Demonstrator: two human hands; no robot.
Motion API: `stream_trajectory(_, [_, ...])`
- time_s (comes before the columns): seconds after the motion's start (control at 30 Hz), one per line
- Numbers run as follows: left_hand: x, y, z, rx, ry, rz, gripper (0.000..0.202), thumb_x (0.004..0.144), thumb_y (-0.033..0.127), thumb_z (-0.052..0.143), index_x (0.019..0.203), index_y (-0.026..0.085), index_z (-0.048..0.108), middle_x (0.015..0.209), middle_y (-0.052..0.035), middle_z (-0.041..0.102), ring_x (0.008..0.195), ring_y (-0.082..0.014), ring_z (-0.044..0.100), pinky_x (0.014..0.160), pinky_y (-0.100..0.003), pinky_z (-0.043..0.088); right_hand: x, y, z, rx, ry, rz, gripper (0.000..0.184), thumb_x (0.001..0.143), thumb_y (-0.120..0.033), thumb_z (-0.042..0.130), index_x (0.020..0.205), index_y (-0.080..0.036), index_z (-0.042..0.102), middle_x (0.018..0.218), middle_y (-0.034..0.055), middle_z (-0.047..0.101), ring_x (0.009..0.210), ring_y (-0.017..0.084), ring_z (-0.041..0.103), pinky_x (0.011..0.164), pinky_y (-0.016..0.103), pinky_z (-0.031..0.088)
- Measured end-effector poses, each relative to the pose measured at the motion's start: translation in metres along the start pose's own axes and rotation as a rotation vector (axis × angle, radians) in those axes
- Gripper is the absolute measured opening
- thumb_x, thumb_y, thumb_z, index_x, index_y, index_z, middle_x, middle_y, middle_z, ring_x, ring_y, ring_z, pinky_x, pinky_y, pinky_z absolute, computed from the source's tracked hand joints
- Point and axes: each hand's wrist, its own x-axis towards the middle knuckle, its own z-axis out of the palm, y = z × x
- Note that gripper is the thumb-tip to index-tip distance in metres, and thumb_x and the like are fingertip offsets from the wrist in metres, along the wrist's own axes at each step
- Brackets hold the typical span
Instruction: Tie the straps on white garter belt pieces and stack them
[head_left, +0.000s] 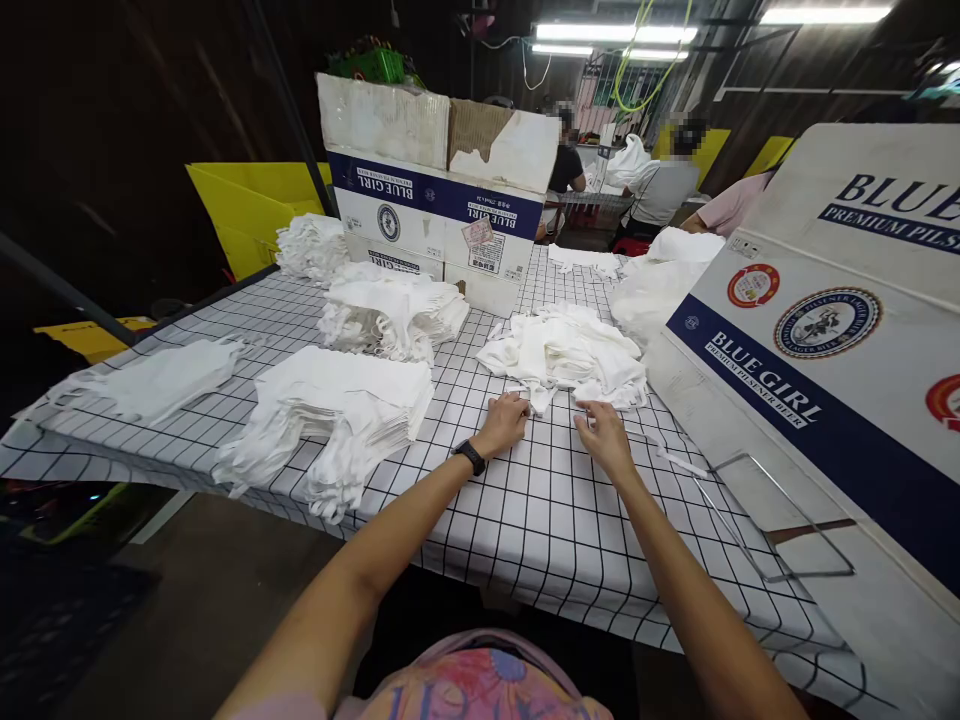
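A loose heap of white cloth pieces [566, 350] lies on the checked tablecloth [517, 520] in front of me. At the heap's near left edge is my left hand [504, 424], its fingers bent and a little apart, wearing a black wristband. My right hand [604, 436] is by the near right edge with thumb and fingers apart. Neither hand visibly grips anything; whether the fingertips touch the cloth is hard to tell. To the left sits a neat stack of white cloth pieces with hanging straps [345, 390].
Another white stack [394, 305] stands behind, below an upright beer carton [442, 190]. A single white piece [176, 375] lies far left. On the right a large carton [795, 350] leans over the table, with a bent wire frame [787, 575] beside it. Several people sit beyond.
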Motion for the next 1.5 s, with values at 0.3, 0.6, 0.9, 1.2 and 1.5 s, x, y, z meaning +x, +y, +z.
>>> stream_trajectory(0.3, [-0.023,0.024,0.013,-0.130,-0.011,0.119,0.019,0.085,0.002,0.057,0.081,0.018,0.065,0.088,-0.0028,0.071,0.090,-0.0180,0.064,0.088,-0.031,0.050,0.064,-0.045,0.058,-0.026,-0.003,-0.007,0.036,0.089,-0.028,0.060,0.120,-0.011,0.068,0.125,0.0204,0.062,0.112,0.031,0.059,0.103,0.044,0.046])
stream_trajectory(0.6, [-0.037,0.006,-0.003,-0.155,0.090,0.064,0.011,0.091,0.014,0.060,0.088,0.018,0.069,0.097,-0.0070,0.069,0.097,-0.0230,0.062,0.090,-0.038,0.050,0.069,-0.059,0.043,0.163,0.131,0.072,0.021,0.086,-0.028,0.057,0.092,-0.016,0.072,0.091,0.0118,0.072,0.085,0.024,0.062,0.089,0.037,0.048])
stream_trajectory(0.9, [-0.036,0.024,-0.005,-0.308,0.262,0.142,0.018,0.096,0.035,0.067,0.103,0.019,0.066,0.113,-0.0081,0.067,0.112,-0.0247,0.060,0.101,-0.041,0.050,0.010,-0.077,-0.031,0.589,0.034,0.050,0.033,0.085,-0.051,0.065,0.097,-0.021,0.068,0.092,0.0030,0.071,0.082,0.017,0.063,0.074,0.028,0.051])
stream_trajectory(1.2, [-0.037,0.046,-0.021,-0.566,0.179,0.109,0.055,0.082,0.041,0.079,0.128,0.020,0.058,0.126,-0.0109,0.064,0.116,-0.0274,0.060,0.100,-0.041,0.050,-0.040,-0.093,-0.083,0.980,-0.207,0.228,0.037,0.069,-0.046,0.089,0.092,-0.023,0.073,0.078,-0.0012,0.067,0.067,0.012,0.059,0.062,0.022,0.050])
stream_trajectory(1.5, [-0.057,0.047,-0.066,-1.210,-0.305,-0.003,0.036,0.067,0.036,0.094,0.081,0.014,0.069,0.082,-0.0011,0.065,0.078,-0.0126,0.060,0.072,-0.025,0.046,-0.035,-0.088,-0.097,0.973,-0.056,0.301,0.038,0.067,-0.040,0.087,0.099,-0.024,0.073,0.082,0.0006,0.074,0.071,0.016,0.066,0.059,0.023,0.049])
